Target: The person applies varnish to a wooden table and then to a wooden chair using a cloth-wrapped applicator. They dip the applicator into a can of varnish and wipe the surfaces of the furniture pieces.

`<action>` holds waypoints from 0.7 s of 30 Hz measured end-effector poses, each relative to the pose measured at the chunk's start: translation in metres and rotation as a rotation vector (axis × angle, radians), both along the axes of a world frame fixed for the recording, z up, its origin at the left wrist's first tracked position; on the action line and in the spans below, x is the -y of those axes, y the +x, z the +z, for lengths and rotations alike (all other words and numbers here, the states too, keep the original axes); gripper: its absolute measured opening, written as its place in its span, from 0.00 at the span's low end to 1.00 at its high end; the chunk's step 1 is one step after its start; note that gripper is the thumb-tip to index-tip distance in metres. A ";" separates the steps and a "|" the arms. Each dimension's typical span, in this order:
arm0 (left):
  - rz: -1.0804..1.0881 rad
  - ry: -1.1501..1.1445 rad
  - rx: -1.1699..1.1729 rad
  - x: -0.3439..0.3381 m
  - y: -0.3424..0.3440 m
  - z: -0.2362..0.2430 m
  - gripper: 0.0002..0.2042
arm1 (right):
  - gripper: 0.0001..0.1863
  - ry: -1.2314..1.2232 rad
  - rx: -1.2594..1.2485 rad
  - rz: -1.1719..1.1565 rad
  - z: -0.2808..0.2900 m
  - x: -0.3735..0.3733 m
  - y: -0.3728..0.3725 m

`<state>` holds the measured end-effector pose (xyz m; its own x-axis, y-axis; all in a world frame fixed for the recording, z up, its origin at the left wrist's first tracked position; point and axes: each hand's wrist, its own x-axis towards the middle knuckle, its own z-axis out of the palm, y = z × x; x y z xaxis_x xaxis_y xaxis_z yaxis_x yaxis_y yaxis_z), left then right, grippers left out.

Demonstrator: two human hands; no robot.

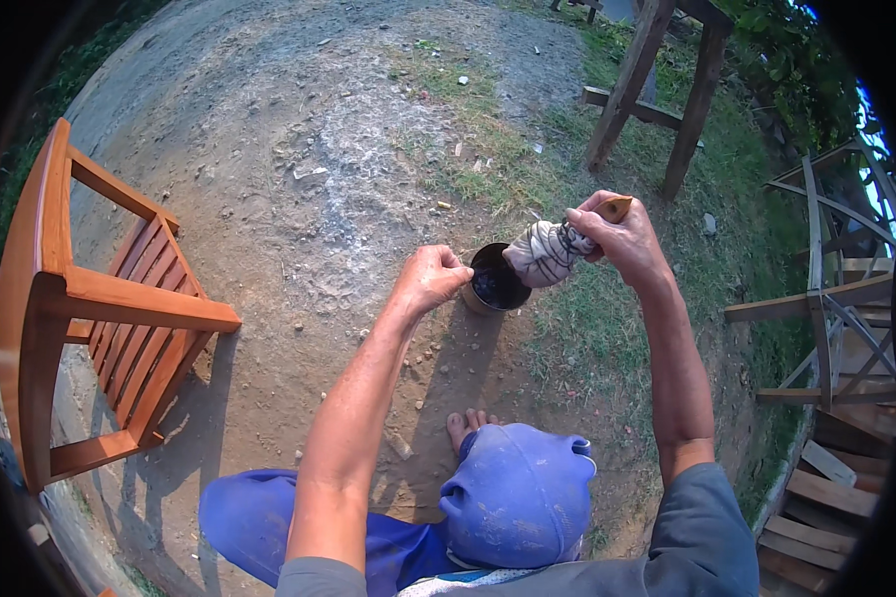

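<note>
My left hand (432, 283) pinches the near-left rim of a round metal can (487, 301) with its thumb and fingers. Dark liquid shows inside the can, which looks to be just above or on the ground; I cannot tell which. My right hand (622, 239) is closed round the brown wooden handle (615, 209) of a brush-like tool. The tool's head is a bundle of whitish cloth (545, 255), bound with dark string or wire. This bundle points left and hangs at the can's right rim. Whether it touches the rim is unclear.
An orange-brown varnished wooden chair (149, 316) stands at the left. Upper right is a weathered timber stand (657, 95); more wooden frames (816, 298) and planks (816, 507) lie along the right. My bare foot (471, 426) and blue-clad knee (518, 497) are near the can.
</note>
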<state>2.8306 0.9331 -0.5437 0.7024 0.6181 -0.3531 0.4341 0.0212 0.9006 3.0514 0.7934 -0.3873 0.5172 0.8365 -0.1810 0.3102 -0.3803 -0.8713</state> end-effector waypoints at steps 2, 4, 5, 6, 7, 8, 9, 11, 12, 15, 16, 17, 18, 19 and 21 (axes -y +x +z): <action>0.004 0.019 -0.024 0.001 0.001 0.001 0.09 | 0.13 -0.027 -0.011 0.001 0.000 -0.001 0.008; 0.003 0.042 -0.067 0.003 0.005 0.007 0.10 | 0.13 -0.044 -0.017 0.001 -0.001 0.001 0.017; 0.004 0.058 -0.102 0.003 0.005 0.008 0.11 | 0.13 -0.070 0.001 0.024 0.002 0.001 0.019; 0.004 0.073 -0.136 0.003 0.005 0.009 0.12 | 0.13 -0.097 0.015 0.044 0.004 -0.001 0.020; 0.005 0.064 -0.139 0.004 0.005 0.010 0.12 | 0.13 -0.125 0.030 0.062 0.005 -0.002 0.021; 0.010 0.061 -0.142 0.003 0.004 0.009 0.12 | 0.13 -0.148 0.045 0.085 0.010 -0.005 0.019; 0.015 0.057 -0.145 0.002 0.003 0.008 0.12 | 0.12 -0.175 0.068 0.088 0.016 -0.007 0.013; 0.013 0.071 -0.092 0.002 0.002 0.007 0.10 | 0.12 -0.188 0.100 0.124 0.021 -0.005 0.013; 0.012 0.078 -0.065 0.003 0.002 0.006 0.10 | 0.12 -0.195 0.116 0.142 0.023 -0.004 0.013; 0.021 0.018 -0.039 0.002 0.001 0.005 0.09 | 0.11 -0.235 0.340 0.247 0.035 0.004 0.005; 0.022 0.002 -0.030 0.002 -0.001 0.005 0.09 | 0.10 -0.126 0.470 0.384 0.034 0.010 -0.001; 0.006 -0.013 -0.008 0.003 0.000 0.006 0.09 | 0.08 -0.016 0.605 0.510 0.034 0.018 -0.007; 0.004 -0.026 -0.014 0.001 0.001 0.004 0.09 | 0.07 0.090 0.741 0.638 0.035 0.023 -0.013; 0.002 -0.039 -0.021 0.001 0.000 0.003 0.09 | 0.06 0.096 0.809 0.759 0.031 0.028 -0.020; -0.016 -0.023 -0.009 0.000 0.002 0.001 0.09 | 0.08 0.124 0.935 0.972 0.029 0.040 -0.030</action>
